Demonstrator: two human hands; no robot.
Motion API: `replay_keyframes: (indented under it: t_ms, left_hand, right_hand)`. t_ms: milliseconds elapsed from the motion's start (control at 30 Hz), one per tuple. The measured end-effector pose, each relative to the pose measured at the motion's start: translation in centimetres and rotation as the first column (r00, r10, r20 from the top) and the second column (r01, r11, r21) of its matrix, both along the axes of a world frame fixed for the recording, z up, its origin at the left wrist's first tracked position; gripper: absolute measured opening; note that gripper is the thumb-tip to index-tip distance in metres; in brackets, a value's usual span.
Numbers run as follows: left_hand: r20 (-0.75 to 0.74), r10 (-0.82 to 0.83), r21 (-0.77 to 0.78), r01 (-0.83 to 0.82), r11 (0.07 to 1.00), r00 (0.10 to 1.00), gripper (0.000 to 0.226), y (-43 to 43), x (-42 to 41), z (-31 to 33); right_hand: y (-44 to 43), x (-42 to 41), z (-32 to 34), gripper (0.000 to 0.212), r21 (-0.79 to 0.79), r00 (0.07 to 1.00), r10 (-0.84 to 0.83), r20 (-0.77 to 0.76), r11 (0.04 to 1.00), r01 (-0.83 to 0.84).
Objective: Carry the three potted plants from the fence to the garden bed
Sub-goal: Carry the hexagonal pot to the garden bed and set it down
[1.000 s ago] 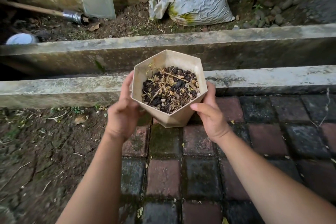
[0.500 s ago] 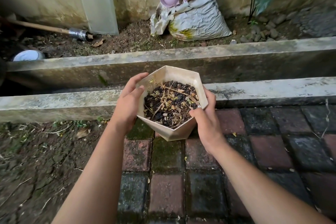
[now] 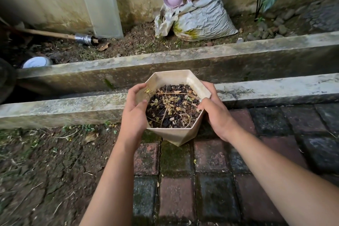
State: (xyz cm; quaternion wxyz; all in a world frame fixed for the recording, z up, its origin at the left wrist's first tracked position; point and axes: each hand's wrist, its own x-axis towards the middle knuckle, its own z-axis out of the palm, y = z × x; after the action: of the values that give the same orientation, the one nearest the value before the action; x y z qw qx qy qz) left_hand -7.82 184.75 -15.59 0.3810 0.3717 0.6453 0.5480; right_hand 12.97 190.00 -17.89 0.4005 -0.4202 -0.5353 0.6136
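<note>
Fingers of the left hand [image 3: 134, 115] and right hand [image 3: 214, 113] wrapped the hexagonal pot [image 3: 177, 135], thumbs hooked over its rim, holding it above the brick paving [image 3: 211, 156], just short of the near concrete curb [image 3: 73, 104].

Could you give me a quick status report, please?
Left hand and right hand grip the hexagonal pot. Concrete curb ahead.
</note>
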Motion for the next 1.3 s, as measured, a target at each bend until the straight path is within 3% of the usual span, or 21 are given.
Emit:
replay_keyframes:
  t_ms: [100, 267, 367, 467, 633, 933, 1167, 1300]
  left_hand:
    - [-0.039, 0.017, -0.009, -0.017, 1.000, 0.999, 0.061, 0.3, 0.1, 0.1]
    - [-0.103, 0.042, -0.010, -0.043, 0.999, 0.994, 0.056, -0.2, 0.7, 0.5]
    - [-0.098, 0.036, -0.041, -0.040, 0.998, 0.995, 0.051, -0.3, 0.8, 0.2]
    - [-0.086, 0.028, -0.070, -0.034, 0.997, 0.996, 0.047, -0.1, 0.3, 0.4]
    - [-0.069, -0.008, -0.020, 0.007, 1.000, 0.998, 0.038, -1.3, -0.2, 0.0]
    - [-0.199, 0.079, -0.043, -0.090, 0.995, 0.977, 0.039, -2.6, 0.9, -1.3]
    - [-0.208, -0.021, -0.025, 0.016, 1.000, 0.978, 0.046, -2.7, -0.5, -2.4]
    - [-0.231, 0.013, 0.025, -0.008, 1.000, 0.973, 0.039, -2.6, -0.6, -2.4]
  right_hand:
    - [-0.1, -0.4, 0.2, 0.057, -0.011, 0.999, -0.036, -0.038, 0.999, 0.035]
    - [0.2, -0.2, 0.8, 0.057, 0.023, 1.000, 0.005, 0.024, 1.000, -0.005]
    - [-1.1, -1.0, 0.4, 0.051, 0.102, 0.979, -0.187, 0.082, 0.979, 0.178]
    - [-2.9, -2.7, 0.1, 0.050, 0.193, 0.917, -0.397, 0.038, 0.903, 0.383]
    - [-4.9, -3.5, 0.2, 0.057, 0.226, 0.887, -0.462, -0.012, 0.863, 0.453]
    - [-3.2, -1.1, -0.7, 0.067, 0.214, 0.968, -0.250, 0.031, 0.947, 0.238]
    - [-2.7, -1.3, -1.0, 0.054, 0.217, 0.977, -0.210, 0.035, 0.956, 0.198]
    - [-2.7, -1.5, -0.8, 0.049, 0.196, 0.984, -0.165, 0.065, 0.969, 0.150]
